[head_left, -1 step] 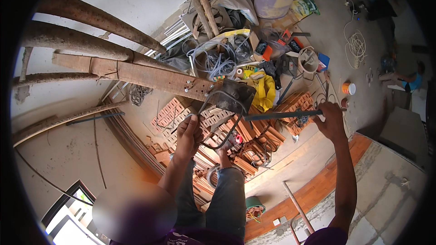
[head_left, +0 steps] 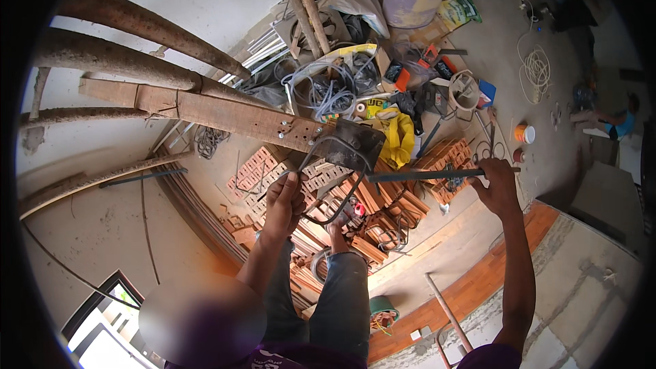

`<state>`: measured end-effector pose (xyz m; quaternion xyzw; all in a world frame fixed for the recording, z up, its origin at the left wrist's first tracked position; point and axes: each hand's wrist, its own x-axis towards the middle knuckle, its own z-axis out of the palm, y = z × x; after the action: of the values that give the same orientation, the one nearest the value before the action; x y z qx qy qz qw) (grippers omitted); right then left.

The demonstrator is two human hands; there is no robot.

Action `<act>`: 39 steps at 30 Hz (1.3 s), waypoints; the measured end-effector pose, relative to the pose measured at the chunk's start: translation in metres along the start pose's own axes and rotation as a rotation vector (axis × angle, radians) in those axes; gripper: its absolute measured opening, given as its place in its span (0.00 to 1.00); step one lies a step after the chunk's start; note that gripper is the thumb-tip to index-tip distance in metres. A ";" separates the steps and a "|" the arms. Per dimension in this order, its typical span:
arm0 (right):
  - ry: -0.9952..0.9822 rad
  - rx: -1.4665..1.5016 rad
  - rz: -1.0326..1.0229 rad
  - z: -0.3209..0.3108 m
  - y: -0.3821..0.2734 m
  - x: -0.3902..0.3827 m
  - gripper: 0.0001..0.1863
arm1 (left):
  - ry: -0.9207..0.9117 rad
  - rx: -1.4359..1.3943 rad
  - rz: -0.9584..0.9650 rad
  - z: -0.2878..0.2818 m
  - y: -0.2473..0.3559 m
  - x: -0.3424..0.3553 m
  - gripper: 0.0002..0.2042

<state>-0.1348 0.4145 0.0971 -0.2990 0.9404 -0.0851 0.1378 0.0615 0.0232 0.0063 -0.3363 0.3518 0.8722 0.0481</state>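
Wooden plank [head_left: 232, 121]: long, flat, rough-sawn and brown, with drilled holes and several bright bolts near its right end. A dark, blocky metal plate [head_left: 358, 150] sits at that end, its surface worn and smudged.

Bent rod [head_left: 330, 223]: slender dark metal, shaped into an angular loop with rounded corners. It lies across the plate at its upper side and hangs out below the plank.

Metal bar [head_left: 420, 175]: straight, dark and narrow, running from just beside the plate's lower right edge to the right.

Left hand [head_left: 284, 199]: closed, the rod's left side pinched between thumb and fingers. Right hand [head_left: 497, 186]: fingers curled over the bar near its far end, gripping it.

Beneath, on the floor: perforated red bricks [head_left: 256, 169], ribbed terracotta pieces [head_left: 369, 250], a glossy yellow bag [head_left: 398, 140] and coiled translucent tubing [head_left: 328, 101].
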 end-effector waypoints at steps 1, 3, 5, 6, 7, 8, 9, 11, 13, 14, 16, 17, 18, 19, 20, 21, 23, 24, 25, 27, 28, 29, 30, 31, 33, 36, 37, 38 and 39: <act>-0.003 0.020 -0.004 0.000 0.002 -0.003 0.16 | -0.016 -0.009 0.007 -0.001 0.000 0.000 0.12; -0.019 0.034 -0.052 -0.008 0.010 -0.004 0.16 | -0.044 -0.011 0.002 -0.003 -0.001 0.001 0.12; -0.105 0.076 0.000 -0.020 0.023 -0.003 0.16 | -0.082 -0.007 0.005 -0.003 -0.001 0.006 0.13; -0.183 0.081 0.051 -0.025 0.028 -0.002 0.15 | -0.088 -0.003 0.007 -0.004 -0.002 0.005 0.13; -0.181 0.033 0.087 -0.030 0.027 0.001 0.15 | -0.095 -0.011 0.012 -0.006 -0.002 0.006 0.13; -0.207 -0.015 0.088 -0.033 0.025 0.002 0.14 | -0.085 0.000 0.016 -0.008 -0.002 0.006 0.13; -0.167 0.008 0.072 -0.030 0.025 -0.004 0.14 | -0.077 0.013 0.019 -0.006 -0.001 0.003 0.13; -0.107 0.019 0.054 -0.022 0.026 -0.017 0.13 | -0.060 0.019 0.045 -0.005 -0.004 0.004 0.13; -0.050 -0.006 0.048 -0.015 0.028 -0.025 0.13 | -0.047 0.012 0.086 -0.007 -0.010 0.003 0.12; -0.010 -0.063 0.030 -0.011 0.030 -0.030 0.13 | -0.042 0.007 0.107 -0.008 -0.013 0.003 0.12; 0.069 -0.163 -0.009 0.002 0.029 -0.041 0.13 | -0.052 0.003 0.135 -0.008 -0.015 0.003 0.12; 0.081 -0.119 0.025 0.006 0.027 -0.047 0.13 | -0.049 -0.001 0.144 -0.007 -0.015 0.002 0.12; 0.091 -0.072 0.059 0.010 0.023 -0.053 0.13 | -0.044 -0.004 0.152 -0.006 -0.015 0.001 0.12; 0.102 -0.026 0.092 0.015 0.018 -0.060 0.14 | -0.046 0.001 0.160 -0.006 -0.014 0.000 0.12; 0.111 -0.015 0.141 0.023 0.011 -0.069 0.14 | -0.042 0.009 0.159 -0.007 -0.013 0.000 0.12; 0.116 -0.014 0.194 0.029 0.000 -0.081 0.14 | -0.042 0.008 0.152 -0.005 -0.013 0.000 0.12; 0.125 -0.025 0.272 0.037 -0.012 -0.091 0.15 | -0.025 0.016 0.133 -0.004 -0.011 -0.004 0.12; 0.127 -0.020 0.254 0.034 -0.010 -0.091 0.16 | -0.023 0.017 0.117 -0.003 -0.011 -0.004 0.12; 0.130 -0.016 0.235 0.031 -0.007 -0.090 0.16 | -0.020 0.018 0.101 -0.002 -0.010 -0.004 0.12; 0.122 -0.005 0.214 0.023 -0.004 -0.083 0.17 | -0.030 0.028 0.096 -0.003 -0.008 -0.003 0.12; 0.112 -0.006 0.195 0.016 -0.001 -0.079 0.17 | -0.034 0.031 0.094 -0.002 -0.006 -0.002 0.12; 0.102 -0.008 0.174 0.008 0.002 -0.074 0.16 | -0.056 0.020 0.069 0.000 -0.004 0.000 0.13; 0.091 0.001 0.149 0.005 0.005 -0.068 0.16 | -0.067 0.016 0.055 0.000 -0.003 0.001 0.12; 0.139 0.043 0.136 0.004 0.007 -0.062 0.16 | -0.077 0.012 0.042 -0.001 -0.002 0.002 0.12; 0.084 0.022 0.095 -0.008 0.012 -0.052 0.15 | -0.082 0.021 0.029 0.000 -0.001 0.002 0.12; 0.018 -0.043 0.071 -0.017 0.021 -0.039 0.15 | -0.073 0.040 0.022 0.000 0.002 0.002 0.12; 0.018 -0.050 0.059 -0.017 0.024 -0.036 0.15 | -0.073 0.031 0.015 0.000 0.002 0.003 0.13; 0.018 -0.057 0.048 -0.017 0.027 -0.035 0.15 | -0.073 0.022 0.007 0.000 0.001 0.003 0.13; 0.022 -0.047 0.057 -0.015 0.027 -0.034 0.16 | -0.077 0.021 0.010 -0.001 0.001 0.004 0.13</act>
<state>-0.1277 0.4571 0.1114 -0.2744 0.9517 -0.0621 0.1227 0.0587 0.0212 0.0043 -0.3004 0.3604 0.8810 0.0605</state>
